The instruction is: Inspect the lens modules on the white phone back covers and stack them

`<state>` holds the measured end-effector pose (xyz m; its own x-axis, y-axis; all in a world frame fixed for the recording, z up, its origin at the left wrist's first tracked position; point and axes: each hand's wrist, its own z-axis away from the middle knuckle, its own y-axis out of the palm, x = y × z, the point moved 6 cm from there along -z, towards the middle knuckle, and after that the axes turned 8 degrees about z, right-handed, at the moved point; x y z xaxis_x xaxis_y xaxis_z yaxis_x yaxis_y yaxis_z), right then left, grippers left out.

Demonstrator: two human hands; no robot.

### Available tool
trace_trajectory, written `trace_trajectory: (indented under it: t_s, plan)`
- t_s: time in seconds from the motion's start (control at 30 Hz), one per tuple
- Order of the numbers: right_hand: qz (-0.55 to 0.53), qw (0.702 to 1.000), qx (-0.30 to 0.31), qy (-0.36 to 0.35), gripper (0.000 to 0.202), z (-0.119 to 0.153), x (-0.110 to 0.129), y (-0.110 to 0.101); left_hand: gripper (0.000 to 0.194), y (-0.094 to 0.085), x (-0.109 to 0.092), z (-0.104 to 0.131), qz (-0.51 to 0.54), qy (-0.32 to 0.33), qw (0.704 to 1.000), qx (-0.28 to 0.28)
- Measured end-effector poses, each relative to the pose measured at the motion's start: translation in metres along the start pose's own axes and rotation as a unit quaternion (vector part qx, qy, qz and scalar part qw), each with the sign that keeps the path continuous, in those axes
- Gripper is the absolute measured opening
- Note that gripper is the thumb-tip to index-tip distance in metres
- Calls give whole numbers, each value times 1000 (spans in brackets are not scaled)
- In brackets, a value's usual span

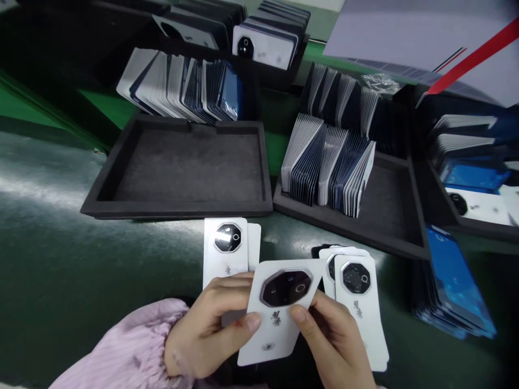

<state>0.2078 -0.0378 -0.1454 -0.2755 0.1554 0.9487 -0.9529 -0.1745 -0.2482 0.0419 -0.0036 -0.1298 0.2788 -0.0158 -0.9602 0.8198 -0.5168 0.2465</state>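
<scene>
A white phone back panel (279, 335) with a dark octagonal camera patch and small black characters is held up between my two hands, slightly tilted. My left hand (214, 324) grips its left edge, thumb on the front and fingers behind. On the right edge my right hand (330, 329) pinches it, thumb on the printed face. Behind my left hand lie white panels (225, 262) with a similar camera patch. To the right of my right hand is a small overlapping pile of white panels (357, 308). What my fingers touch behind the held panel is hidden.
A black tray (178, 208) holds a row of panels (174, 86) at its back. Another black tray (389, 186) carries dense upright rows of panels (324, 162). A blue-topped stack (460, 281) lies at right, near a further tray. More panels (267, 40) stand at the back.
</scene>
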Motion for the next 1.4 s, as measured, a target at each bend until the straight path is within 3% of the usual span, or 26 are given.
trace_trajectory:
  t_s: [0.27,0.5,1.17,1.4]
  plan:
    - [83,994,3,-66,20,-1,9,-3,23,-1,-2,0,-15,12,1000,-8]
    - [148,985,4,-88,14,5,9,-1,42,-3,2,4,-25,-14,1000,-10]
    - [155,979,-2,-132,13,8,18,0,27,-5,8,6,-13,-52,998,-26]
    - [141,978,-16,-150,18,7,24,0,24,-4,15,7,39,-101,994,-24]
